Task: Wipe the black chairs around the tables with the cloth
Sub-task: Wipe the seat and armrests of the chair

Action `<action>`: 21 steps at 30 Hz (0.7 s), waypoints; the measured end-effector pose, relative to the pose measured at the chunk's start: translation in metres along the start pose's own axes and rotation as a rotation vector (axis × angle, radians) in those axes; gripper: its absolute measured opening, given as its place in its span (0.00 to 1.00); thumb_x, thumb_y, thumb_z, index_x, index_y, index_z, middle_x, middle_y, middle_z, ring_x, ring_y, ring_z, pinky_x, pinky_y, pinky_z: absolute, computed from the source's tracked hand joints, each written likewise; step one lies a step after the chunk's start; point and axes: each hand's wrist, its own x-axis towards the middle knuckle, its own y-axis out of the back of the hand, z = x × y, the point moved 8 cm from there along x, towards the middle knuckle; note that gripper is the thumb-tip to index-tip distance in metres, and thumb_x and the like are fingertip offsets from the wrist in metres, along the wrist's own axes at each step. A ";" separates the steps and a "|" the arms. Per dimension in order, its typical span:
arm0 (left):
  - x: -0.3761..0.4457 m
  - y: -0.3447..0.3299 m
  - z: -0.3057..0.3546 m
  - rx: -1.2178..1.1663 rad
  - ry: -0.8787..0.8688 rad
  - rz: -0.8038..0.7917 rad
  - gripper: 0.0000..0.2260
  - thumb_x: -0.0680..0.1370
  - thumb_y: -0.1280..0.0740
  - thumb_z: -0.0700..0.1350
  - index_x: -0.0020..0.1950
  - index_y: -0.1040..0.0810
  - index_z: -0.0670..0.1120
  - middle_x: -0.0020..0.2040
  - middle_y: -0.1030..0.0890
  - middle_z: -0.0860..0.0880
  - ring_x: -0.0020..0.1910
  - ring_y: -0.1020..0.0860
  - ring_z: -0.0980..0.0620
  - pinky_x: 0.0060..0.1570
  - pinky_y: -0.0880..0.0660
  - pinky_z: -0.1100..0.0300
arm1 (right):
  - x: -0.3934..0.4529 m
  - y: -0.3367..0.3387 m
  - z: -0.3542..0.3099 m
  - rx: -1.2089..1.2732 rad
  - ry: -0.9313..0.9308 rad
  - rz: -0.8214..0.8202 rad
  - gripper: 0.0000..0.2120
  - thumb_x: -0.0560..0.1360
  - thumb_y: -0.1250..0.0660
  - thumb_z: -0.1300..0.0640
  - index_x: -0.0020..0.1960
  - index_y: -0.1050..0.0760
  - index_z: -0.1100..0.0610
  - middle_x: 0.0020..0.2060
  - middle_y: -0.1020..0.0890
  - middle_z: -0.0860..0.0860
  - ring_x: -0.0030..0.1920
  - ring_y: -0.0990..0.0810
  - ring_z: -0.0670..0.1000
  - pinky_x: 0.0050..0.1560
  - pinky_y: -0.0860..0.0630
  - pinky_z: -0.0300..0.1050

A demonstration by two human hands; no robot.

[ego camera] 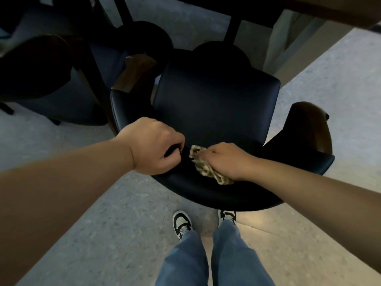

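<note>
A black padded chair (214, 100) with wooden armrests stands right in front of me, its curved backrest nearest to me. My left hand (153, 145) grips the top edge of the backrest, fingers curled over it. My right hand (224, 159) holds a patterned beige cloth (206, 168) and presses it on the backrest top, just right of my left hand. Part of the cloth is hidden under my palm.
A second dark chair (41, 79) stands to the left, close to the first. A dark table (309, 9) with black legs stands beyond the chairs. My feet (183, 221) are on the speckled grey floor just behind the backrest.
</note>
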 end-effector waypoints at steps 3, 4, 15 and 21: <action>0.000 -0.001 0.000 -0.006 0.009 -0.005 0.24 0.72 0.54 0.58 0.48 0.20 0.54 0.39 0.20 0.55 0.38 0.21 0.53 0.41 0.24 0.54 | -0.014 -0.008 0.000 -0.035 0.080 -0.087 0.25 0.69 0.50 0.29 0.46 0.25 0.45 0.45 0.21 0.48 0.47 0.22 0.51 0.42 0.29 0.42; 0.000 -0.001 -0.001 -0.007 0.012 -0.004 0.24 0.72 0.54 0.58 0.48 0.20 0.54 0.39 0.19 0.55 0.38 0.21 0.54 0.41 0.24 0.54 | -0.018 -0.007 0.000 -0.066 0.113 -0.081 0.24 0.71 0.50 0.31 0.48 0.25 0.46 0.46 0.20 0.49 0.49 0.22 0.52 0.46 0.28 0.44; 0.000 -0.002 -0.001 -0.046 0.018 -0.032 0.23 0.72 0.53 0.57 0.48 0.20 0.54 0.40 0.20 0.55 0.39 0.21 0.54 0.41 0.24 0.55 | -0.002 -0.002 0.001 -0.097 0.123 -0.030 0.10 0.71 0.44 0.66 0.40 0.23 0.61 0.35 0.23 0.53 0.39 0.22 0.54 0.38 0.25 0.43; 0.000 -0.002 -0.001 -0.059 0.022 -0.051 0.22 0.72 0.52 0.56 0.48 0.20 0.53 0.40 0.19 0.54 0.39 0.21 0.53 0.40 0.24 0.54 | 0.018 -0.005 0.010 -0.020 0.061 -0.001 0.13 0.72 0.43 0.67 0.33 0.25 0.57 0.34 0.23 0.51 0.38 0.22 0.52 0.34 0.26 0.43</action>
